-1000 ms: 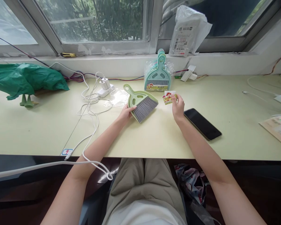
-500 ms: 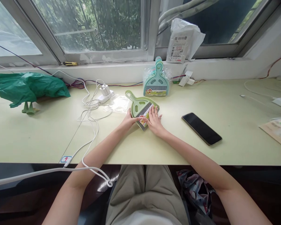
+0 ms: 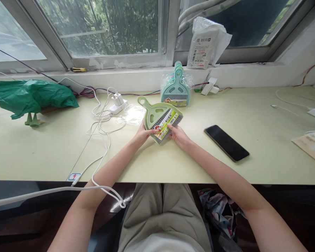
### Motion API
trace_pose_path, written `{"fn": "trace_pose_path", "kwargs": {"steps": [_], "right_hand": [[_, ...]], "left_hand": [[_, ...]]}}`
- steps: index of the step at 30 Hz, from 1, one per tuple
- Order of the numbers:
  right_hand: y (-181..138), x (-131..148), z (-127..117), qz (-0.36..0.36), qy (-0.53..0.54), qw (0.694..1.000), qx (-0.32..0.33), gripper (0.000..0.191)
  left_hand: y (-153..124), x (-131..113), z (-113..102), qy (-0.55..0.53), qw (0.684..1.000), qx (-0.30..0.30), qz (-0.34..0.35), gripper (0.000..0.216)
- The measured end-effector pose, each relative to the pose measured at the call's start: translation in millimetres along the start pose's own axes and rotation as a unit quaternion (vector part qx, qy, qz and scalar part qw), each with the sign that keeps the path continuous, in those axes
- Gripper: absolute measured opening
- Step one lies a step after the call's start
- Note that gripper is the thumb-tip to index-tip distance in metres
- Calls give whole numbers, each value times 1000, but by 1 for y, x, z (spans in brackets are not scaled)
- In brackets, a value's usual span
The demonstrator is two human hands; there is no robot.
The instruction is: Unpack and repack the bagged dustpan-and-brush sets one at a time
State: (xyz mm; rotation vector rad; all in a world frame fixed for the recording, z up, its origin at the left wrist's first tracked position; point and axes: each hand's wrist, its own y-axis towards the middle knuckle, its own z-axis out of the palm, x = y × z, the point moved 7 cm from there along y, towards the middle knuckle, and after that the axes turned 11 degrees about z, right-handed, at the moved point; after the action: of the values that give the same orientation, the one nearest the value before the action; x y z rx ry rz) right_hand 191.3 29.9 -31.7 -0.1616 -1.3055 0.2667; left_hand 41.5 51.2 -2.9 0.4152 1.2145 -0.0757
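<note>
A small light-green dustpan with a grey brush [image 3: 154, 114] is tilted up off the pale green table [image 3: 173, 157]. A colourful paper label [image 3: 167, 124] lies across the brush bristles. My left hand [image 3: 143, 131] grips the dustpan's near left edge. My right hand [image 3: 179, 134] grips its near right edge, thumb on the label. Behind it stands a wrapped stack of teal dustpan sets [image 3: 176, 87].
A black phone [image 3: 227, 142] lies to the right. White chargers and cables [image 3: 105, 112] trail left, with clear plastic wrap [image 3: 132, 114] beside them. A green plastic bag [image 3: 31, 96] sits far left. A white parcel [image 3: 206, 43] rests on the window sill.
My right hand brought the label from the right onto the brush, pressed it flat, then moved to the near edge. The dustpan has tilted up off the table.
</note>
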Motion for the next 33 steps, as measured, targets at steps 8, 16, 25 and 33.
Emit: {"fn": "trace_pose_path", "kwargs": {"steps": [8,16,25,33], "right_hand": [[0,-1,3,26,71,996,48,17],[0,-1,3,39,85,995,45,16],[0,0,0,20,85,995,53,15],[3,4,-11,-8,100,994,32,16]], "left_hand": [[5,5,-8,-3,1000,-9,-11,78],[5,6,-8,-4,1000,-6,-13,80],[7,6,-12,43,999,-9,-6,71],[8,-43,-48,476,839,-156,212,39]]}}
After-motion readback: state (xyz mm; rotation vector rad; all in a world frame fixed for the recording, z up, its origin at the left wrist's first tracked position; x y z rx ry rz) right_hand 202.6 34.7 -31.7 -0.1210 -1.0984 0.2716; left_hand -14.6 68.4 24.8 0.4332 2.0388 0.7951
